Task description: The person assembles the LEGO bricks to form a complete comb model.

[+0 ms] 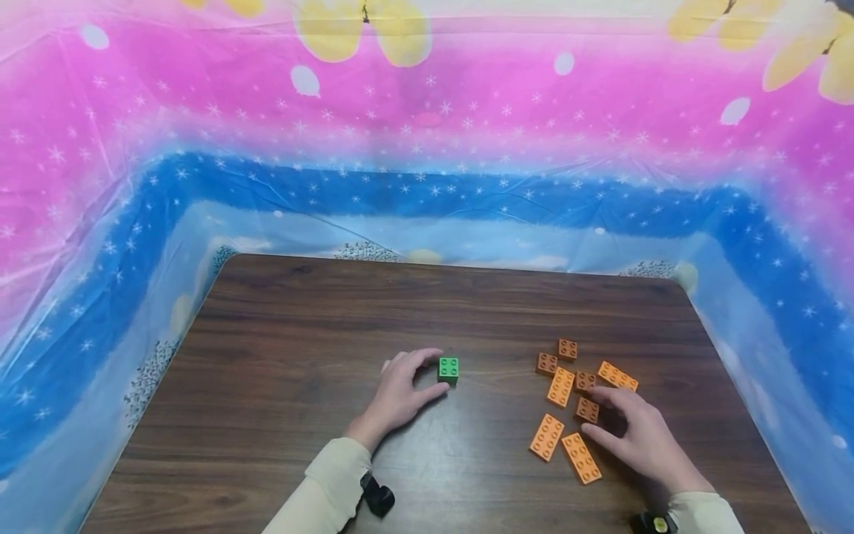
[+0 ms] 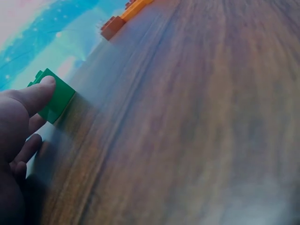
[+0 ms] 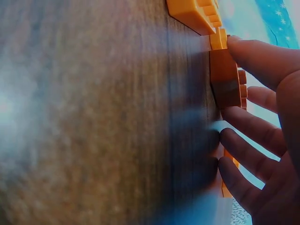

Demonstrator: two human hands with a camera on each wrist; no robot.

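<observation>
Both pinching between thumb and finger, left hand [image 1: 398,391] around green brick [image 1: 449,369], right hand [image 1: 642,439] around brown brick [image 1: 587,411]

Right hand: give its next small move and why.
Perhaps the right hand should close its thumb and forefinger on the brown brick between them, since they stand at opposite sides of it and it rests on the table.

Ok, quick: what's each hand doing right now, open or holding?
Left hand: around the green brick; can't tell if gripping.
Right hand: around a brown brick; can't tell if gripping.
</observation>
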